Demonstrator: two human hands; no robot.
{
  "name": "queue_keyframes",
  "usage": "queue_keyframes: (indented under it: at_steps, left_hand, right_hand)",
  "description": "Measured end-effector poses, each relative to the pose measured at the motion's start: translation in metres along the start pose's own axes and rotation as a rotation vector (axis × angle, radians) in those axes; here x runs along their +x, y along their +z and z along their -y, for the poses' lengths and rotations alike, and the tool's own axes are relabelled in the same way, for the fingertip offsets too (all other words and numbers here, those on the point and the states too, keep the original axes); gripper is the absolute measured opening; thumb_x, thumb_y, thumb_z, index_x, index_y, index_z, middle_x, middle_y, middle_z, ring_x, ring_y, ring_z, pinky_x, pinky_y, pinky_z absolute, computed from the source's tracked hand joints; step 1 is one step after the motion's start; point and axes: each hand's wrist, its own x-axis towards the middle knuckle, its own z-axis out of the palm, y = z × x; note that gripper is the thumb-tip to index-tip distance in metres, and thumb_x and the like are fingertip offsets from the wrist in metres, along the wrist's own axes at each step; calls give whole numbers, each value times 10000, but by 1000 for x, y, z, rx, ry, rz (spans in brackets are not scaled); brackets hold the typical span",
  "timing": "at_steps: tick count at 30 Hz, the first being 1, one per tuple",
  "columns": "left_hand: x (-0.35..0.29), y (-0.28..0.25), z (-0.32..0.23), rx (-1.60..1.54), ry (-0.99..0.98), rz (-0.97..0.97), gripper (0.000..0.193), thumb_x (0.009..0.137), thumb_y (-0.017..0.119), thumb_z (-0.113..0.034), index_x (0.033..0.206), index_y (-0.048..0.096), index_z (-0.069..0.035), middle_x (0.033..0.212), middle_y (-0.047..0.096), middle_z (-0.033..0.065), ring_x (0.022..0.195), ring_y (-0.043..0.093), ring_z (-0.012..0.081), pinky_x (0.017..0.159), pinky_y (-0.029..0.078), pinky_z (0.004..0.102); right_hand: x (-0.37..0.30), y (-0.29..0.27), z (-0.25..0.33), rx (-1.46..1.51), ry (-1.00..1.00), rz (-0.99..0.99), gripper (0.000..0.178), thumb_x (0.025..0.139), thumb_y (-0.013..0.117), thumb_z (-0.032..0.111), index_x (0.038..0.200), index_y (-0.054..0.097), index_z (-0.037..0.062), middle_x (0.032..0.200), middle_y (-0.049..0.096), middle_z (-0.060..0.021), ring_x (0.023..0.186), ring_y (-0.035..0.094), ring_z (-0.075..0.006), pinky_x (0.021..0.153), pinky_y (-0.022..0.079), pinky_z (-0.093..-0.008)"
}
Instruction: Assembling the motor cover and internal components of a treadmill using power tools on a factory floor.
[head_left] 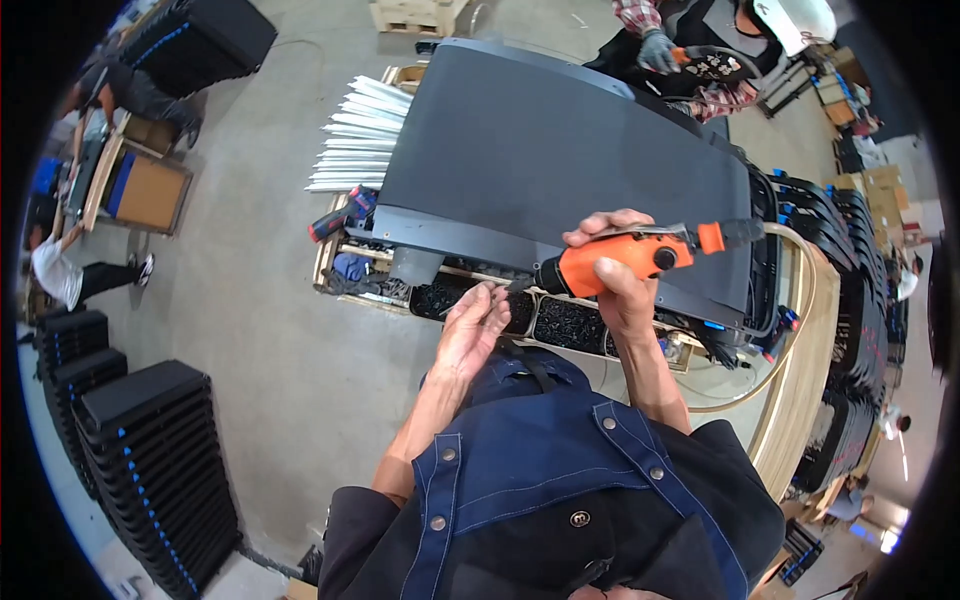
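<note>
My right hand (630,300) is wrapped round an orange power screwdriver (612,262) with a black nose pointing left and a hose at its rear. Close to the tip of that nose, my left hand (468,322) has its fingers pinched together. Whatever they hold is too small to make out. Both hands are above the near edge of a large dark grey panel (560,150) lying flat on the bench. Just below them, along that edge, sit bins (572,328) of small black parts.
A cordless drill (342,214) lies at the panel's left corner, beside a bundle of silvery strips (360,135). Across the panel, a person's gloved hand (657,52) grips another tool. A hose (806,290) loops at right. Stacked black parts (150,450) stand lower left.
</note>
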Motion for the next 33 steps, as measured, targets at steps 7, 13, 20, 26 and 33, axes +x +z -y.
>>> queue_keyframes:
  at_steps: [7, 13, 20, 26, 33]
  left_hand:
    - [-7, 20, 8, -124, 41, -38, 201, 970, 676, -215, 1096, 665, -59, 1100, 693, 58, 883, 690, 159, 825, 612, 286]
    - [-6, 24, -4, -213, 49, -84, 211, 981, 663, -214, 1091, 653, -34, 1127, 670, 74, 947, 652, 144, 888, 588, 287]
    - [6, 8, -52, -236, 69, -87, 261, 968, 679, -255, 1123, 663, -46, 1031, 687, 37, 920, 659, 121, 888, 581, 275]
    - [39, -18, -114, -466, 26, -63, 263, 997, 628, -298, 1120, 635, -65, 981, 661, 35, 842, 618, 133, 771, 555, 265]
    - [58, -53, -143, -526, -130, 86, 267, 1023, 597, -328, 1038, 585, -61, 734, 470, -26, 641, 432, 94, 564, 381, 223]
  right_hand:
    - [-3, -8, -14, 92, -21, -30, 469, 815, 709, 40, 1237, 505, 66, 1132, 627, -153, 1020, 681, -282, 1005, 517, -509]
    - [3, 3, -27, 103, -48, -87, 460, 825, 694, 22, 1237, 494, 66, 1126, 626, -155, 1023, 671, -285, 999, 510, -514]
    - [21, 57, -63, -140, -213, 155, 462, 845, 741, 39, 1221, 473, 53, 1146, 611, -181, 1050, 664, -295, 1007, 515, -508]
    - [68, 122, -125, -182, -144, 207, 474, 791, 758, -76, 1186, 513, 20, 1149, 636, -195, 1051, 683, -270, 924, 582, -423]
    - [104, 160, -164, -423, -18, 308, 474, 788, 783, -44, 1178, 522, 23, 1132, 648, -190, 1012, 685, -255, 899, 594, -434]
